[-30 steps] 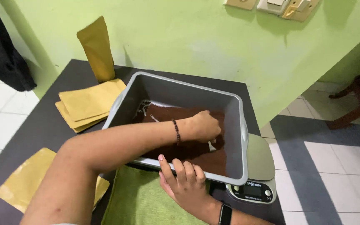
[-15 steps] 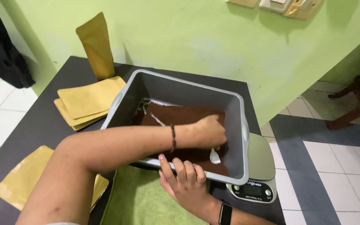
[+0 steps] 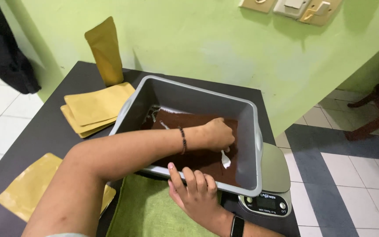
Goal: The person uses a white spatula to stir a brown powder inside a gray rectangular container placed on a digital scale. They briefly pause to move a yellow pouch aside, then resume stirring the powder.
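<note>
Gripping a white spoon (image 3: 225, 159) in brown powder (image 3: 194, 153), left hand (image 3: 218, 134); right hand (image 3: 194, 188) clasps the tub rim (image 3: 207, 179).

**Matt plastic, paper and powder**

The grey tub (image 3: 189, 98) at the centre of the frame looks like smooth, matt plastic. The brown powder (image 3: 200, 156) inside is fine and dull. The small spoon (image 3: 225, 160) looks like glossy white plastic. The pouches (image 3: 97, 105) at left look like matt tan paper. The green cloth (image 3: 145, 210) at the bottom is soft and woven. The scale (image 3: 273, 175) at lower right has a brushed metal top, and the dark table (image 3: 36, 136) is matt.
</note>
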